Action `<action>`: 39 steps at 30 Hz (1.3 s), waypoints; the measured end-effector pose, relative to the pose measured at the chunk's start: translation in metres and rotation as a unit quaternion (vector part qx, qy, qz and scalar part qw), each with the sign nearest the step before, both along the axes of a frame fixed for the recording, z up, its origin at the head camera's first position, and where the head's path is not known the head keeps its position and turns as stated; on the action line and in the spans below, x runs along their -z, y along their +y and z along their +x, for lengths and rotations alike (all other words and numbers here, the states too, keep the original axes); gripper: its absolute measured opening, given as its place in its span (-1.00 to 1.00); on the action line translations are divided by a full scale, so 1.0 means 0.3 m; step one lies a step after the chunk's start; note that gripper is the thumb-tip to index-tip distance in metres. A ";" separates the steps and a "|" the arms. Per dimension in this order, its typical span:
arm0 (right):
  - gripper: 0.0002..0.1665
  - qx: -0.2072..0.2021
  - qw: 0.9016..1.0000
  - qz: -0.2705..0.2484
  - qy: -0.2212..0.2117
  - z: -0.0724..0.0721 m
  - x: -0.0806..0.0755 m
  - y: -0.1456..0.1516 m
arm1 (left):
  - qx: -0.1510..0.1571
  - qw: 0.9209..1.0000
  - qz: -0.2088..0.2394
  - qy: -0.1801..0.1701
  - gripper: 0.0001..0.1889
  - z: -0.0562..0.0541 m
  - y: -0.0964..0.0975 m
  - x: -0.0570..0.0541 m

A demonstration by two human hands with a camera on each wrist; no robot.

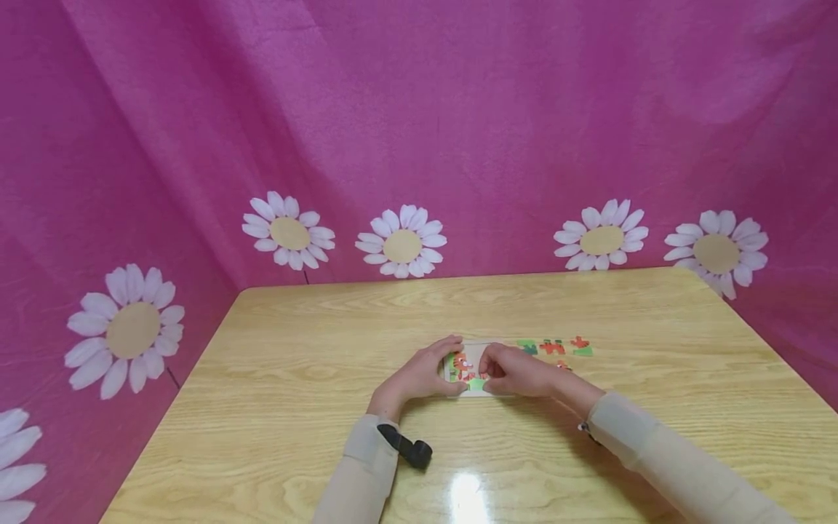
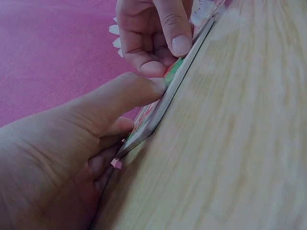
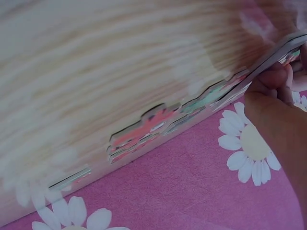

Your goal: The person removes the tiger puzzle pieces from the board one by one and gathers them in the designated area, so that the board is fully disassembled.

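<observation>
A shallow jigsaw puzzle tray (image 1: 499, 395) with a pale rim lies on the table, its left part filled with pieces of an orange-red animal picture on green. My left hand (image 1: 422, 372) grips the tray's left end, thumb on the near rim and fingers spread to the far rim. Over the middle of the tray, my right hand (image 1: 520, 370) has its thumb and curled fingers around a green and red puzzle piece (image 2: 173, 71). In the left wrist view, the left thumb tip touches that piece's near side. The right palm hides the tray's right part.
Several loose puzzle pieces lie right of the tray: a green one (image 1: 527, 346), a red one (image 1: 552, 347), a red and green one (image 1: 580, 345), and another partly behind the right wrist (image 1: 563, 364). A pink flowered cloth (image 1: 497, 145) hangs behind the wooden table (image 1: 294, 342).
</observation>
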State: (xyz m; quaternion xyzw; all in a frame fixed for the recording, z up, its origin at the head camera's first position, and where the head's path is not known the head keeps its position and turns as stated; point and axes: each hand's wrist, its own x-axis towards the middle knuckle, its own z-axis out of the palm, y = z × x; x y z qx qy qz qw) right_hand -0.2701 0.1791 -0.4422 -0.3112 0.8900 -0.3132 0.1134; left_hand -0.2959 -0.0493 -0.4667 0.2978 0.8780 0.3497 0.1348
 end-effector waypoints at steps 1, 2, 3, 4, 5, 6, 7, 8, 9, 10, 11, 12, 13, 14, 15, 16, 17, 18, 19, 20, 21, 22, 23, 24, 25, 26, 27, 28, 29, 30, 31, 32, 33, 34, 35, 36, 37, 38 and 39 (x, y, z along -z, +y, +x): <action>-0.79 0.000 1.000 -0.002 0.002 -0.001 -0.002 0.000 | 0.000 1.000 0.000 0.000 -0.17 -0.002 0.000 -0.003; -0.79 0.002 1.000 -0.004 0.002 -0.003 -0.004 -0.001 | -0.001 1.000 0.001 0.001 -0.17 -0.003 0.001 -0.005; -0.80 0.006 1.000 -0.006 0.002 -0.005 -0.006 -0.001 | -0.002 1.000 0.002 0.003 -0.17 -0.005 0.001 -0.008; -0.80 0.011 1.000 -0.007 0.002 -0.007 -0.007 -0.002 | -0.002 1.000 0.003 0.004 -0.16 -0.007 0.002 -0.010; -0.81 0.012 1.000 -0.008 0.006 -0.009 -0.009 -0.003 | -0.002 1.000 0.003 0.004 -0.16 -0.009 0.002 -0.011; -0.82 0.017 1.000 -0.011 0.002 -0.011 -0.010 -0.004 | -0.002 1.000 0.001 0.003 -0.16 -0.011 0.002 -0.012; -0.84 0.022 1.000 -0.012 0.001 -0.013 -0.011 -0.004 | -0.002 1.000 0.001 0.003 -0.16 -0.013 0.003 -0.012; -0.86 0.028 1.000 -0.014 -0.004 -0.014 -0.012 -0.004 | -0.002 1.000 0.000 0.002 -0.16 -0.014 0.003 -0.012; -0.88 0.031 0.999 -0.021 -0.011 -0.014 -0.013 -0.004 | -0.001 1.000 -0.001 0.002 -0.16 -0.016 0.004 -0.012; -0.90 0.033 0.999 -0.030 -0.019 -0.015 -0.014 -0.004 | -0.001 1.000 -0.002 -0.001 -0.16 -0.017 0.004 -0.012; -0.92 0.036 0.998 -0.038 -0.027 -0.015 -0.017 -0.002 | -0.002 1.000 -0.003 -0.002 -0.16 -0.018 0.005 -0.012; -0.93 0.041 0.997 -0.047 -0.039 -0.015 -0.019 0.000 | -0.003 1.000 -0.003 -0.004 -0.16 -0.018 0.005 -0.012; -0.94 0.044 0.996 -0.055 -0.046 -0.015 -0.022 0.003 | -0.003 1.000 -0.002 -0.005 -0.16 -0.018 0.005 -0.012; -0.95 0.046 0.996 -0.064 -0.052 -0.016 -0.025 0.007 | -0.003 1.000 -0.001 -0.003 -0.16 -0.018 0.006 -0.011; -0.95 0.050 0.994 -0.072 -0.060 -0.017 -0.027 0.012 | -0.003 1.000 0.000 -0.003 -0.16 -0.018 0.007 -0.011; -0.94 0.052 0.993 -0.080 -0.065 -0.019 -0.031 0.017 | -0.003 1.000 0.000 -0.004 -0.16 -0.018 0.007 -0.011; -0.93 0.056 0.992 -0.086 -0.066 -0.020 -0.034 0.022 | -0.004 1.000 0.002 -0.004 -0.16 -0.017 0.007 -0.011; -0.93 0.062 0.991 -0.093 -0.069 -0.021 -0.037 0.027 | -0.003 1.000 0.003 -0.004 -0.17 -0.017 0.007 -0.011; -0.93 0.068 0.990 -0.098 -0.072 -0.021 -0.041 0.032 | -0.003 1.000 0.003 -0.003 -0.17 -0.016 0.008 -0.011; -0.91 0.073 0.989 -0.104 -0.078 -0.021 -0.044 0.038 | -0.003 1.000 0.004 -0.003 -0.17 -0.015 0.008 -0.011; -0.91 0.080 0.987 -0.109 -0.087 -0.020 -0.046 0.043 | -0.003 1.000 0.004 -0.004 -0.17 -0.014 0.008 -0.012; -0.90 0.084 0.986 -0.115 -0.089 -0.019 -0.049 0.048 | -0.003 1.000 0.004 -0.003 -0.17 -0.013 0.008 -0.012; -0.89 0.090 0.984 -0.118 -0.093 -0.018 -0.051 0.053 | -0.002 1.000 0.003 -0.002 -0.17 -0.012 0.008 -0.012; -0.88 0.096 0.983 -0.121 -0.100 -0.017 -0.052 0.058 | -0.002 1.000 0.002 -0.002 -0.17 -0.012 0.008 -0.012; -0.88 0.098 0.982 -0.123 -0.103 -0.015 -0.053 0.063 | -0.003 1.000 0.000 -0.002 -0.17 -0.010 0.007 -0.012; -0.87 0.096 0.982 -0.127 -0.103 -0.015 -0.051 0.068 | -0.002 1.000 -0.001 -0.001 -0.17 -0.009 0.007 -0.013; -0.86 0.096 0.982 -0.129 -0.101 -0.014 -0.050 0.073 | -0.002 1.000 -0.003 0.001 -0.17 -0.008 0.006 -0.012; -0.86 0.094 0.982 -0.132 -0.098 -0.013 -0.048 0.078 | -0.003 1.000 -0.003 0.002 -0.17 -0.007 0.006 -0.012; -0.86 0.093 0.982 -0.133 -0.098 -0.012 -0.046 0.084 | -0.003 1.000 -0.003 0.001 -0.17 -0.006 0.005 -0.012; -0.86 0.091 0.982 -0.135 -0.096 -0.011 -0.045 0.090 | -0.003 1.000 -0.003 0.002 -0.17 -0.004 0.005 -0.012; -0.87 0.089 0.982 -0.136 -0.093 -0.009 -0.044 0.096 | -0.002 1.000 -0.004 0.002 -0.17 -0.003 0.005 -0.012; -0.87 0.089 0.982 -0.138 -0.091 -0.007 -0.043 0.101 | -0.002 1.000 -0.003 0.002 -0.18 -0.002 0.005 -0.011; -0.87 0.090 0.982 -0.139 -0.090 -0.006 -0.042 0.107 | -0.003 1.000 -0.002 0.002 -0.17 -0.001 0.005 -0.009; -0.87 0.091 0.982 -0.139 -0.088 -0.004 -0.041 0.114 | -0.003 1.000 -0.002 0.002 -0.18 0.000 0.005 -0.007; -0.87 0.092 0.982 -0.138 -0.086 -0.002 -0.039 0.121 | -0.003 1.000 -0.003 0.001 -0.18 0.001 0.005 -0.006; -0.87 0.094 0.983 -0.136 -0.084 -0.001 -0.038 0.127 | -0.003 1.000 -0.006 0.001 -0.18 0.002 0.005 -0.003; -0.87 0.098 0.983 -0.133 -0.082 0.001 -0.037 0.133 | -0.003 1.000 -0.008 0.000 -0.18 0.002 0.005 -0.001; -0.87 0.101 0.983 -0.132 -0.083 0.003 -0.036 0.140 | -0.003 1.000 -0.009 0.001 -0.18 0.002 0.004 0.002; -0.87 0.104 0.983 -0.130 -0.083 0.005 -0.034 0.146 | -0.003 1.000 -0.009 0.002 -0.18 0.003 0.003 0.004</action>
